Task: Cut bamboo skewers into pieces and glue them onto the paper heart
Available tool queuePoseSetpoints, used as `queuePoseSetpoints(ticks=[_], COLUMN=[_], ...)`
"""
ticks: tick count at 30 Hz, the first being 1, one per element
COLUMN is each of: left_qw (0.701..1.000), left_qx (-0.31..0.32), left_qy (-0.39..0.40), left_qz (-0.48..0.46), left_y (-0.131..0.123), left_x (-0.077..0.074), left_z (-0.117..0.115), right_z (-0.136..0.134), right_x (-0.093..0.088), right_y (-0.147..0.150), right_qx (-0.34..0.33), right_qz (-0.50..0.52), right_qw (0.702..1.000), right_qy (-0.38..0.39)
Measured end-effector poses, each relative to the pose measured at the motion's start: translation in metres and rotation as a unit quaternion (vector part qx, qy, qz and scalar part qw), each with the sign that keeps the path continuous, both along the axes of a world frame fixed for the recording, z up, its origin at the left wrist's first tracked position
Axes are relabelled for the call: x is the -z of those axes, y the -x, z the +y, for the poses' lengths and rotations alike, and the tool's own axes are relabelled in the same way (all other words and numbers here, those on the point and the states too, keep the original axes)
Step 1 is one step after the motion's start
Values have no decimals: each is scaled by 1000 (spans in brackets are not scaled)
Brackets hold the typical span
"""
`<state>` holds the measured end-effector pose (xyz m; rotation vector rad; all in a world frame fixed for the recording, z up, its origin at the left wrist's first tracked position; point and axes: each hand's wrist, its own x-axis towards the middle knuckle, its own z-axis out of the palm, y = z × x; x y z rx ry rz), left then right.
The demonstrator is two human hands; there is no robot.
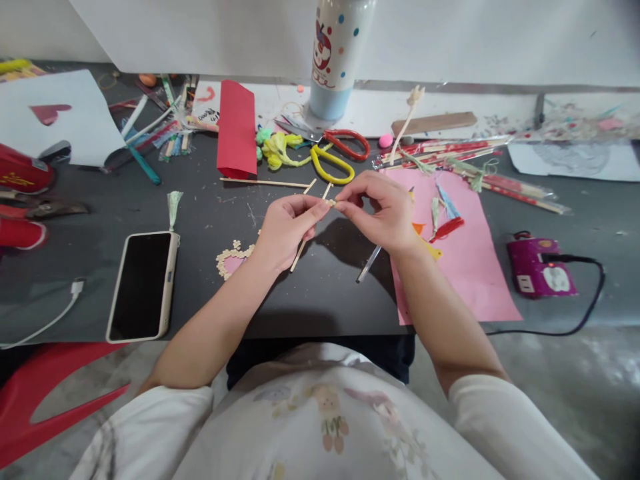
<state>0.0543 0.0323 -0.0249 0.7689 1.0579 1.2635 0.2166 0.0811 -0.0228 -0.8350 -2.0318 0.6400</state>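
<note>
Landmark: pink paper sheet (475,287). L hand (295,227), left of sheet: thumb & fingertips pinched together on tiny pale piece (333,203). R hand (380,207), wrist over sheet's left edge: thumb & forefinger clamped on same pc. from opp. side. Said pc. is held above grey desk (300,313), left of sheet. Thin wooden stick (298,258), left of sheet, passes beneath L hand; cannot tell if gripped. Clear-barrelled pen (369,265) lies just left of sheet, near R hand. Pink heart edged w/ pale discs (231,264): well left of sheet; smartphone (140,287) further left. On sheet: blue tassel (450,203), red tassel (447,230). Purple box (533,260) w/ black cable (601,283): right of sheet.
</note>
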Motion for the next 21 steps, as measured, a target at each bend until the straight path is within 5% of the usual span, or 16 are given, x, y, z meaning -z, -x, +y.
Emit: queuePoseSetpoints(ticks=[21], left_qw=[998], left_qx=[45], left_qy=[43], left_qz=[32], left_y=[3], left_x=[-5], left_z=[1], right_z=[5], right_x=[7], right_y=[-2], right_qx=[-65], right_qz=[43], right_qw=[996], right_qy=[-40])
